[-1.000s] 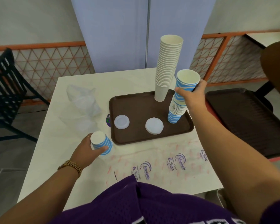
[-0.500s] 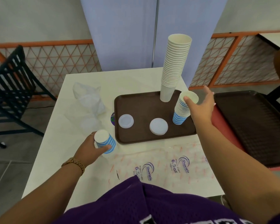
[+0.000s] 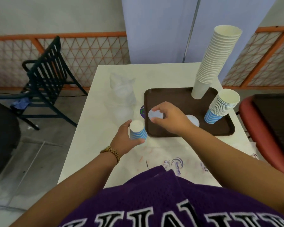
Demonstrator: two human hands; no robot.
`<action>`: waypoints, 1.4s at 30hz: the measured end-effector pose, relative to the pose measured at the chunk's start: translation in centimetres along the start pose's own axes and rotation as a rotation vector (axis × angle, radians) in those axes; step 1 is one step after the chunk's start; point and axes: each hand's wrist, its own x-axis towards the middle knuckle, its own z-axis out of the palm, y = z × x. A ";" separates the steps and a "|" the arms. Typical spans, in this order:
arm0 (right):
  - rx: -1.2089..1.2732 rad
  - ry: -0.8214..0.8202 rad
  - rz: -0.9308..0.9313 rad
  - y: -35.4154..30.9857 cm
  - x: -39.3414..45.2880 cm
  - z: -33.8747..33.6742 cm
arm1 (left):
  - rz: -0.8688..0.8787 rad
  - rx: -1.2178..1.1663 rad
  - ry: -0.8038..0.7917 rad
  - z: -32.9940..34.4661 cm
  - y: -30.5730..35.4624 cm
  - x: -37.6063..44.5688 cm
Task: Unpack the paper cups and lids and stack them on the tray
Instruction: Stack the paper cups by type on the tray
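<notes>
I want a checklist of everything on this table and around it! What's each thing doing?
Surface: white table, printed cup wrapper on near edge.
Job's things: brown tray bears tall white cup stack, blue striped cup stack, white lid; second lid pinched by right hand.
Clutter: clear plastic bag left of tray.
Hands: left hand grips blue striped cup; right hand over tray.
Cables: black cable on floor by fence.
Surroundings: black chair, orange mesh fence, second tray on red seat.
</notes>
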 end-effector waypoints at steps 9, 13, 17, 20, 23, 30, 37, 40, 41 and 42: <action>-0.282 -0.265 -0.006 -3.5 1.4 6.3 | 0.007 0.040 -0.033 -2.5 -0.9 -1.0; -0.296 -0.236 -0.014 -3.7 1.5 7.0 | 0.005 0.074 -0.061 -3.5 -1.6 -1.2; -0.276 -0.207 -0.004 -4.2 1.9 6.7 | -0.009 0.061 -0.088 -4.2 -2.3 -1.2; -0.240 -0.165 -0.006 -5.1 2.1 5.9 | -0.001 0.066 -0.109 -4.3 -2.6 -0.9; -0.218 -0.116 -0.006 -5.9 2.2 4.7 | 0.010 0.077 -0.130 -4.2 -2.4 -0.5; 0.215 0.047 0.141 -5.7 2.1 1.0 | 0.059 0.095 -0.138 -3.6 -1.6 0.3; 1.049 0.083 0.386 -2.0 0.1 -0.3 | 0.056 0.009 -0.131 -1.8 0.1 1.1; 1.424 0.083 0.517 -0.7 -1.0 0.2 | 0.044 -0.008 -0.092 -1.3 0.8 1.2; 1.506 0.093 0.564 -0.1 -1.3 0.5 | 0.046 -0.010 -0.072 -1.1 0.9 1.2; 1.559 0.106 0.601 0.4 -1.6 0.9 | 0.051 -0.003 -0.057 -1.1 1.1 1.1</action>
